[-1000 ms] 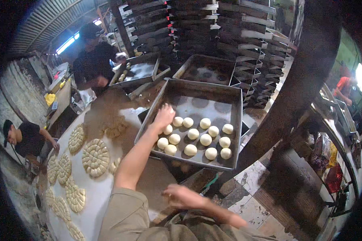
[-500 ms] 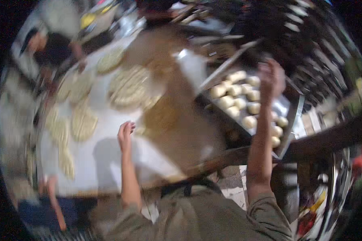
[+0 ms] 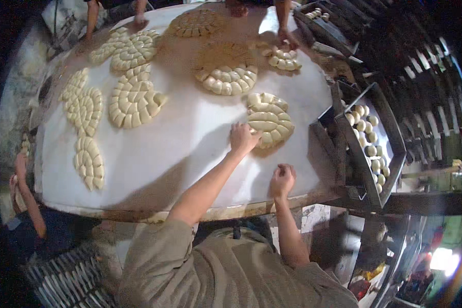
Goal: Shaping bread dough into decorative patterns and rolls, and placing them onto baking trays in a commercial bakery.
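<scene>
Pale, cut dough pieces (image 3: 273, 119) lie in a rounded cluster on the white-topped table (image 3: 190, 149), right of centre. My left hand (image 3: 244, 138) is at the cluster's near left edge, its fingers bent and closed on a dough piece (image 3: 256, 135). Closer to the table's front edge, my right hand (image 3: 283, 180) is low over the surface with its fingers curled in. Whatever may be under or inside those right fingers is hidden. On the right, a dark-sided tray (image 3: 397, 172) holds several round dough balls (image 3: 362, 126).
More coils of cut dough (image 3: 136, 97) spread over the table's left and far parts. Across the table, a co-worker's hand (image 3: 287, 40) touches a small dough cluster (image 3: 284, 59). Another person's arm (image 3: 30, 197) is at the left. A second tray (image 3: 327, 31) stands far right.
My right hand has gone from above the tray of dough balls to the table near its front edge. My left hand now touches the dough cluster. The view has swung and sharpened.
</scene>
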A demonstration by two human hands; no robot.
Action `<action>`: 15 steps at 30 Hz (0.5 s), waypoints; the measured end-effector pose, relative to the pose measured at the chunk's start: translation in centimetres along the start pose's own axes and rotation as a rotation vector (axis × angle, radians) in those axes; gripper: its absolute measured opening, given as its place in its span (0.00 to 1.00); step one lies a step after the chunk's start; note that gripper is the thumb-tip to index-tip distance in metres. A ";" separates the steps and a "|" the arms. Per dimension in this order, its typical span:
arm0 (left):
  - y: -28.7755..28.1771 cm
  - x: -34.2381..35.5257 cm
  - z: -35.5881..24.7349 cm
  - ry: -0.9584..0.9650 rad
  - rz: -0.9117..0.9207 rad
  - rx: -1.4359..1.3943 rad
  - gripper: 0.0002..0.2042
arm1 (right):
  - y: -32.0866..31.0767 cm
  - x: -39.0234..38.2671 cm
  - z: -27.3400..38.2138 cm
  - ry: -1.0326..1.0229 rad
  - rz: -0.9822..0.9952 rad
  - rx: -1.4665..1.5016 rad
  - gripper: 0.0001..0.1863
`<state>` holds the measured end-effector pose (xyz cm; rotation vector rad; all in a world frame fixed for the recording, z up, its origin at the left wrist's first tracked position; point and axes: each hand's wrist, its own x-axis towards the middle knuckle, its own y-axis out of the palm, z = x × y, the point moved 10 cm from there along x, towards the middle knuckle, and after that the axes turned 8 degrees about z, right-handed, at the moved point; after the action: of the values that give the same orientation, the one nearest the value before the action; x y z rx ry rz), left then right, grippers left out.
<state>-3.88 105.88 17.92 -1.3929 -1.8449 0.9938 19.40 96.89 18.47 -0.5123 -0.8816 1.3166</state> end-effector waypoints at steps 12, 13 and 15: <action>4.9 -7.4 3.7 -0.339 0.446 -0.804 0.27 | 0.0 -0.4 0.1 0.002 0.018 -0.008 0.05; 5.4 -8.8 3.3 -0.343 0.580 -0.845 0.24 | 0.5 -0.4 -0.3 0.025 0.088 0.007 0.05; 5.1 -11.2 2.7 -0.322 0.714 -0.922 0.18 | 0.2 -0.4 -0.5 0.001 0.114 0.060 0.06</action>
<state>-0.71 95.32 11.78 -2.7054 -2.2061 0.6893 19.69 96.58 17.94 -0.5226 -0.8187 1.4425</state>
